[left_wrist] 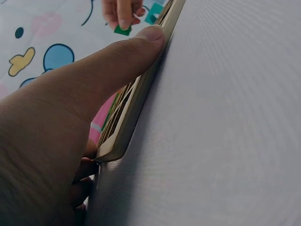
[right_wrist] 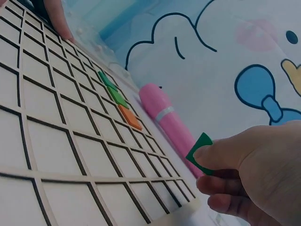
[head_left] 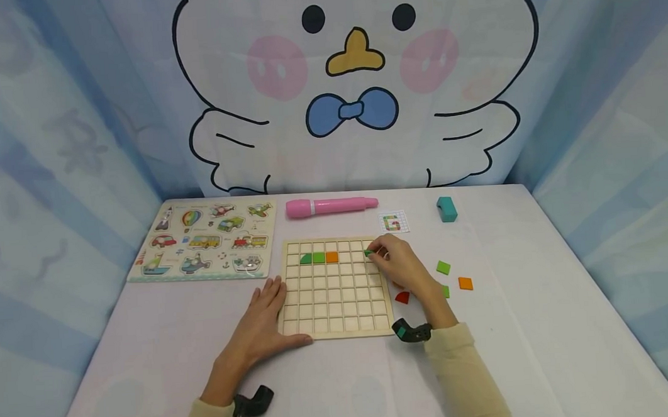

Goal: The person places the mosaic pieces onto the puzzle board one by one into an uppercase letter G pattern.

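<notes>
A wooden grid board (head_left: 335,309) lies in the middle of the table. In its second row from the back sit a dark green rounded piece (head_left: 306,259), a light green square (head_left: 319,258) and an orange square (head_left: 332,257), side by side. My right hand (head_left: 396,259) pinches a dark green quarter-circle tile (right_wrist: 201,153) between thumb and fingers, over the board's back right part. Around the near left corner rests my left hand (head_left: 263,322), its fingers extended along the left side and its thumb (left_wrist: 134,49) against the front edge.
Right of the board lie a red quarter-circle tile (head_left: 402,297), an orange tile (head_left: 465,283) and green tiles (head_left: 443,267). Behind it are a pink marker-shaped stick (head_left: 334,206), a small pattern card (head_left: 394,222) and a teal block (head_left: 447,209). A vehicle picture puzzle (head_left: 236,222) lies at back left.
</notes>
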Tool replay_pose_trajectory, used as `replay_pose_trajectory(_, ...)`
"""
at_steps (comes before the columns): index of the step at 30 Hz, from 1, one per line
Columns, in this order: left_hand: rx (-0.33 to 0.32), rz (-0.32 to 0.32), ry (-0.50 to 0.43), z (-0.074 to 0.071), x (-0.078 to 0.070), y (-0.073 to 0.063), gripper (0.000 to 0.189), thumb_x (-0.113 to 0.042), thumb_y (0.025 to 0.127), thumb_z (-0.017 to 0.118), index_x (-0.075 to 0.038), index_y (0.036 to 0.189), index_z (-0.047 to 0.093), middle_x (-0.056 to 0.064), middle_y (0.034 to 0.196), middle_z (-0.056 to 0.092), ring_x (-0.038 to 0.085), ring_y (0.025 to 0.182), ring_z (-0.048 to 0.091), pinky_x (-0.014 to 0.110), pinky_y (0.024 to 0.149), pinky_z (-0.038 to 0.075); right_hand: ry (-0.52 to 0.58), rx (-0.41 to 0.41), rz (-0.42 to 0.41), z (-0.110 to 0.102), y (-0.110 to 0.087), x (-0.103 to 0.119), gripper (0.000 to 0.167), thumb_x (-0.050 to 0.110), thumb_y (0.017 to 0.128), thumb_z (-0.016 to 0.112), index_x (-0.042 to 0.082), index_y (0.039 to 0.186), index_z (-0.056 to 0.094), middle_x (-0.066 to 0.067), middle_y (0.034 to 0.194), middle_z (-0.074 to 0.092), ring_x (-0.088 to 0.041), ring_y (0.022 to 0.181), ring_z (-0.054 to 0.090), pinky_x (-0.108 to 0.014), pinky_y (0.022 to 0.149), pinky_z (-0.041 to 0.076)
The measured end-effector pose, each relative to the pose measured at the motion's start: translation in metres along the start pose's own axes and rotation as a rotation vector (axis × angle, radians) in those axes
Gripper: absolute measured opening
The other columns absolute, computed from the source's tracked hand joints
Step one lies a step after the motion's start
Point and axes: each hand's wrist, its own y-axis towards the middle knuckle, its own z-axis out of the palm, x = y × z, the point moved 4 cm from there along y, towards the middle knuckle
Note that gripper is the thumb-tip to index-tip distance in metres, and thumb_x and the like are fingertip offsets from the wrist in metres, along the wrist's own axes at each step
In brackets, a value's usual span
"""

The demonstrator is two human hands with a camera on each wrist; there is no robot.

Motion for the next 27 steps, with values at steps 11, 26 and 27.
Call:
replay_pose_trajectory(11, 0.004, -0.007, 0.004, 0.0, -0.002, 0.0, 0.124, -0.075, 0.07, 0.074, 0.001, 0.156, 0.027, 0.015, 0.167, 0.02, 0.033, 0.157, 0.015, 0.052, 0.128, 0.015, 0.012, 0.022, 0.001, 0.017, 0.013, 0.016, 0.02, 0.016, 0.097, 0.067, 0.004, 0.113, 0.069, -0.009, 0.106, 0.07, -0.019, 0.092, 0.064, -0.035, 0.085, 0.058)
replay_pose_trajectory(26, 0.014, -0.016, 0.012, 0.0, -0.002, 0.0, 0.124, -0.075, 0.07, 0.074, 0.001, 0.156, 0.027, 0.016, 0.167, 0.02, 0.034, 0.157, 0.015, 0.053, 0.128, 0.015, -0.012, -0.062, -0.01, 0.039, 0.016, 0.02, 0.017, 0.013, 0.097, 0.067, 0.005, 0.111, 0.069, -0.007, 0.098, 0.071, -0.018, 0.084, 0.062, -0.033, 0.077, 0.056)
replay_pose_trajectory(27, 0.014, -0.016, 0.014, 0.0, -0.001, 0.0, 0.124, -0.075, 0.07, 0.074, 0.001, 0.156, 0.027, 0.016, 0.167, 0.02, 0.034, 0.157, 0.015, 0.053, 0.128, 0.015, -0.018, -0.062, -0.011, 0.04, 0.016, 0.02, 0.017, 0.013, 0.097, 0.067, 0.005, 0.111, 0.069, -0.007, 0.098, 0.071, -0.018, 0.084, 0.062, -0.033, 0.077, 0.056)
